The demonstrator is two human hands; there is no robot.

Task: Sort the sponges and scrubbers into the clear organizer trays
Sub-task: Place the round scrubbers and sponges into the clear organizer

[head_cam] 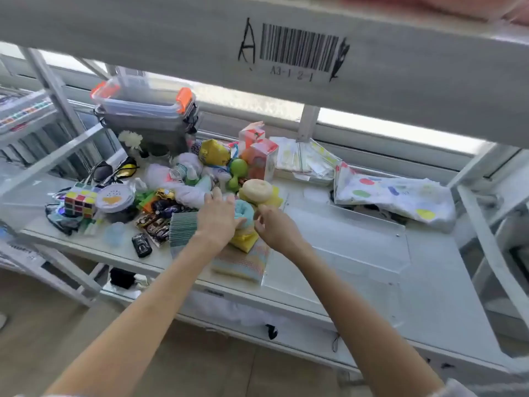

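Left hand (219, 222) spread, gripping blue donut sponge (244, 214); right hand (276, 227) half-curled, empty, beside it.

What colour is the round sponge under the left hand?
Light blue sponge, head view, left hand on it.

Your left hand (220, 222) cups the blue ring sponge (244, 214) on the desk (429, 282), your right hand (276, 229) curled just beside it, cream sponge (256, 190) behind, clear tray (357, 242) alongside.
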